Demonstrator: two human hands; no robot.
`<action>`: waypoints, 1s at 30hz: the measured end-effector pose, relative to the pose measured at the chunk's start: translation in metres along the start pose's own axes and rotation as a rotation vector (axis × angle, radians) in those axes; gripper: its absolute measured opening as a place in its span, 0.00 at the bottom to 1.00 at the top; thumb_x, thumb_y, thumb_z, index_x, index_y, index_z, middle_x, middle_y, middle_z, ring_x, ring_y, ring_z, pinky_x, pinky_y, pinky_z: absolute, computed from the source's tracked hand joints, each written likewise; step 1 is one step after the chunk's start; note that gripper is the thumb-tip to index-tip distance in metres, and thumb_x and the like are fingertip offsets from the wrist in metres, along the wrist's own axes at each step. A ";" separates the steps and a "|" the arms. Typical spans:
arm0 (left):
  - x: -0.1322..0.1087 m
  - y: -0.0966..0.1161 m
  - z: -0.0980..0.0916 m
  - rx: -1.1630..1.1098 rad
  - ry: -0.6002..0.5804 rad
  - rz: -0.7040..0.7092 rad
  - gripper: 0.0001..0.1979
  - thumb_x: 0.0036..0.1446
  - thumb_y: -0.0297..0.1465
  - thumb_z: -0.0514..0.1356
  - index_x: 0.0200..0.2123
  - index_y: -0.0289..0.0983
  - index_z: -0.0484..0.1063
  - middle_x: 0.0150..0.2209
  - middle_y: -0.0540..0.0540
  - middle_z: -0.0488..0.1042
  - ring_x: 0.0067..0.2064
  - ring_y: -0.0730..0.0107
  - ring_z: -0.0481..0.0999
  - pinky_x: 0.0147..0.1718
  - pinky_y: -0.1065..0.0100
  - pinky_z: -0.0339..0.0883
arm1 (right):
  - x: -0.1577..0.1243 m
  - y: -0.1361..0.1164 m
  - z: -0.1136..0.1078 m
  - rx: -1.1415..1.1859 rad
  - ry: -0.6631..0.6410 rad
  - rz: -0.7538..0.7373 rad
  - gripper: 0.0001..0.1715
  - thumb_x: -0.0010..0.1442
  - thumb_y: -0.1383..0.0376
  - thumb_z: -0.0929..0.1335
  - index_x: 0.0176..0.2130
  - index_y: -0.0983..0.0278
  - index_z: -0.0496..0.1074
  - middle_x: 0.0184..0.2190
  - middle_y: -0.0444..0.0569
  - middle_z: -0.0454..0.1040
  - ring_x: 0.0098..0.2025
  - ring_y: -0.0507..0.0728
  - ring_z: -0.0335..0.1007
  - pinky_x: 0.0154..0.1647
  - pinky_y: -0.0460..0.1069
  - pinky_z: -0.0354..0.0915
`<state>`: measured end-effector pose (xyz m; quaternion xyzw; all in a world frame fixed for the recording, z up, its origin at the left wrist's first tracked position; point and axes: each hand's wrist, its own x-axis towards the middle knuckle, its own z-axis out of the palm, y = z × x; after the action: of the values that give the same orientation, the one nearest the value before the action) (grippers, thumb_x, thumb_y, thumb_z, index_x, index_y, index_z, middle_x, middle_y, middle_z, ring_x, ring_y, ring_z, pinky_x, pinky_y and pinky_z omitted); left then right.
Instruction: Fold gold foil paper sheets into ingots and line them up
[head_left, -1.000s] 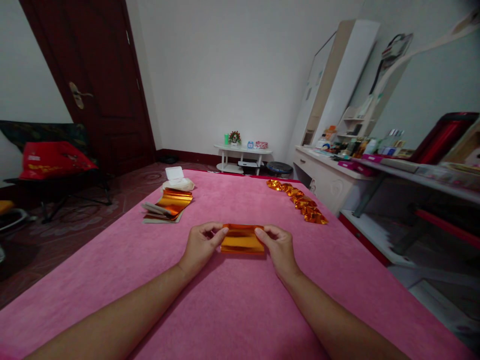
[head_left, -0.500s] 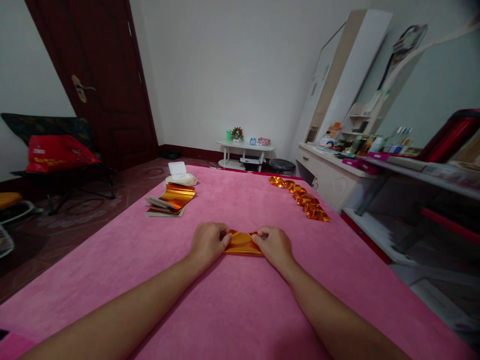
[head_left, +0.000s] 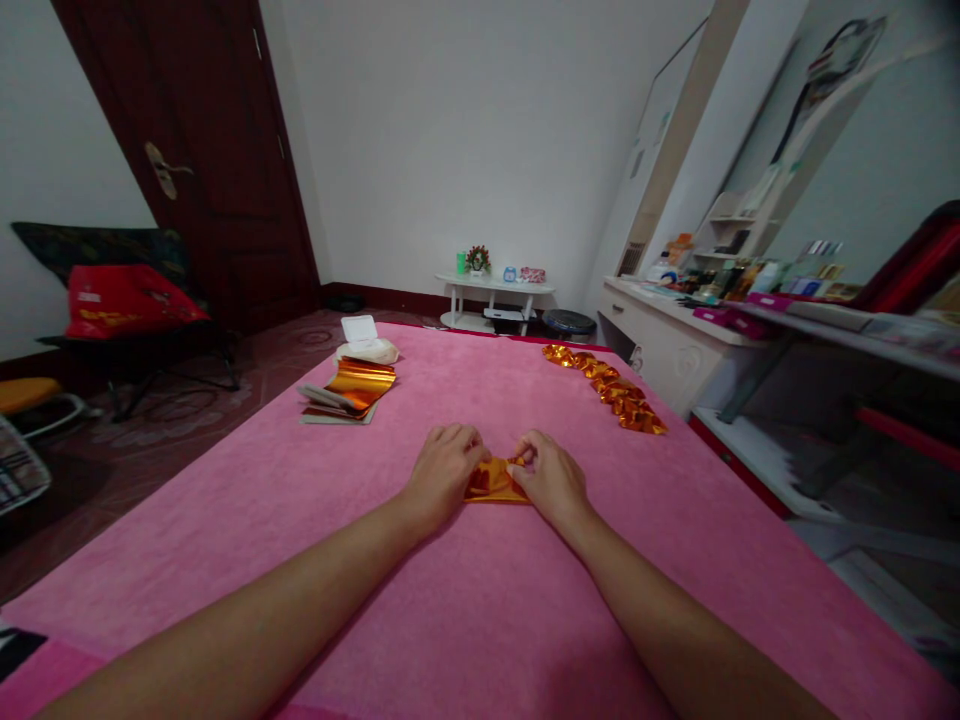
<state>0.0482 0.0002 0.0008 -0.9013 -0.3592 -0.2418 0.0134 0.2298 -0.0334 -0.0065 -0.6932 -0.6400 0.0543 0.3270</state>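
A folded sheet of shiny gold-orange foil paper (head_left: 498, 484) lies on the pink cloth between my hands. My left hand (head_left: 444, 470) rests over its left end, palm down with the fingers bent onto it. At the opposite end my right hand (head_left: 553, 478) pinches the upper edge between thumb and fingers. Farther off to the left is a stack of foil sheets (head_left: 361, 383), the top one curling up. Several crumpled or folded gold foil pieces (head_left: 609, 384) form a row at the right.
A pink cloth (head_left: 420, 620) covers the table. Behind the stack sits a whitish round container with an open lid (head_left: 360, 328). Along the right side runs a cluttered dresser (head_left: 667, 335). A red bag (head_left: 124, 300) is on a chair at the left.
My left hand has gone from pinching the foil's upper edge to lying flatter over its left end. The right hand still pinches its end. The view has shifted slightly.
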 end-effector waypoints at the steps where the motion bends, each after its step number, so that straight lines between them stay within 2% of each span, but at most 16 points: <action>1: 0.001 -0.001 0.002 -0.042 -0.040 0.048 0.06 0.57 0.27 0.58 0.37 0.38 0.75 0.37 0.44 0.73 0.41 0.63 0.68 0.40 0.63 0.56 | -0.001 -0.001 -0.001 -0.021 -0.002 -0.039 0.08 0.47 0.70 0.71 0.29 0.60 0.69 0.28 0.39 0.70 0.28 0.50 0.65 0.26 0.44 0.53; 5: 0.001 -0.010 0.004 -0.241 -0.100 0.092 0.10 0.58 0.25 0.55 0.33 0.38 0.76 0.33 0.45 0.74 0.37 0.67 0.70 0.39 0.67 0.59 | -0.005 -0.004 -0.004 -0.124 0.036 -0.189 0.07 0.49 0.71 0.71 0.27 0.59 0.72 0.32 0.43 0.69 0.37 0.54 0.64 0.34 0.47 0.57; 9: 0.001 -0.014 0.001 -0.350 -0.119 0.040 0.07 0.54 0.33 0.61 0.36 0.39 0.77 0.34 0.46 0.74 0.37 0.67 0.71 0.37 0.69 0.61 | -0.006 -0.007 -0.005 -0.205 0.055 -0.261 0.06 0.50 0.70 0.71 0.28 0.58 0.75 0.37 0.47 0.69 0.43 0.57 0.60 0.42 0.50 0.57; 13: 0.003 -0.005 0.002 -0.300 -0.095 -0.088 0.17 0.44 0.42 0.67 0.34 0.37 0.76 0.32 0.46 0.74 0.33 0.66 0.71 0.32 0.68 0.61 | -0.006 -0.010 -0.005 -0.258 0.040 -0.277 0.06 0.53 0.70 0.70 0.29 0.59 0.75 0.36 0.48 0.69 0.43 0.58 0.60 0.42 0.52 0.56; 16: 0.005 -0.001 0.005 -0.234 -0.060 -0.132 0.19 0.41 0.45 0.68 0.32 0.36 0.76 0.32 0.44 0.74 0.32 0.64 0.71 0.32 0.67 0.60 | -0.007 -0.013 -0.004 -0.287 0.035 -0.298 0.06 0.53 0.71 0.70 0.28 0.59 0.74 0.35 0.48 0.70 0.43 0.59 0.60 0.42 0.52 0.55; 19: 0.005 -0.011 0.005 -0.325 -0.122 -0.091 0.19 0.40 0.42 0.69 0.35 0.36 0.76 0.33 0.45 0.74 0.33 0.65 0.71 0.31 0.68 0.61 | -0.008 -0.015 -0.005 -0.312 0.026 -0.308 0.06 0.53 0.71 0.69 0.28 0.60 0.73 0.35 0.48 0.70 0.42 0.58 0.60 0.41 0.51 0.55; 22: 0.003 -0.030 0.001 -0.583 -0.260 0.031 0.21 0.42 0.36 0.68 0.43 0.39 0.75 0.38 0.46 0.73 0.35 0.67 0.71 0.33 0.70 0.63 | -0.007 -0.014 -0.008 -0.317 0.004 -0.309 0.05 0.54 0.70 0.69 0.28 0.60 0.73 0.34 0.48 0.70 0.42 0.58 0.61 0.41 0.51 0.55; 25: 0.004 -0.042 -0.001 -0.713 -0.298 0.105 0.23 0.44 0.32 0.68 0.47 0.41 0.75 0.41 0.46 0.72 0.39 0.67 0.71 0.37 0.71 0.64 | -0.007 -0.016 -0.009 -0.300 -0.010 -0.299 0.07 0.55 0.71 0.67 0.29 0.61 0.74 0.34 0.49 0.71 0.43 0.59 0.62 0.42 0.53 0.56; 27: 0.005 -0.043 -0.001 -0.726 -0.303 0.129 0.22 0.43 0.32 0.68 0.46 0.40 0.76 0.41 0.46 0.72 0.39 0.66 0.71 0.38 0.71 0.64 | -0.012 -0.024 -0.006 -0.220 0.001 -0.301 0.10 0.56 0.72 0.65 0.35 0.61 0.74 0.39 0.50 0.71 0.46 0.60 0.62 0.46 0.54 0.57; 28: 0.005 -0.042 0.001 -0.737 -0.312 0.146 0.21 0.43 0.31 0.68 0.44 0.40 0.76 0.40 0.46 0.73 0.39 0.66 0.71 0.38 0.70 0.64 | -0.016 -0.031 -0.003 -0.149 0.007 -0.306 0.14 0.57 0.72 0.64 0.42 0.61 0.73 0.44 0.51 0.71 0.50 0.60 0.61 0.50 0.55 0.57; 29: 0.004 -0.041 0.003 -0.761 -0.322 0.154 0.19 0.43 0.31 0.67 0.42 0.39 0.77 0.38 0.46 0.73 0.38 0.66 0.72 0.38 0.70 0.65 | -0.022 -0.040 0.002 -0.055 0.008 -0.316 0.21 0.57 0.71 0.64 0.50 0.62 0.69 0.50 0.53 0.68 0.54 0.61 0.59 0.54 0.55 0.56; 30: 0.003 -0.040 0.005 -0.804 -0.295 0.121 0.17 0.42 0.32 0.68 0.40 0.38 0.78 0.36 0.46 0.74 0.37 0.65 0.72 0.38 0.70 0.65 | -0.028 -0.050 0.007 0.042 0.004 -0.318 0.31 0.57 0.69 0.65 0.59 0.63 0.59 0.58 0.54 0.61 0.60 0.61 0.53 0.58 0.56 0.54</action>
<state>0.0266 0.0326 -0.0083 -0.8793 -0.1809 -0.2299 -0.3759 0.1791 -0.0586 0.0041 -0.5762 -0.7397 0.0139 0.3473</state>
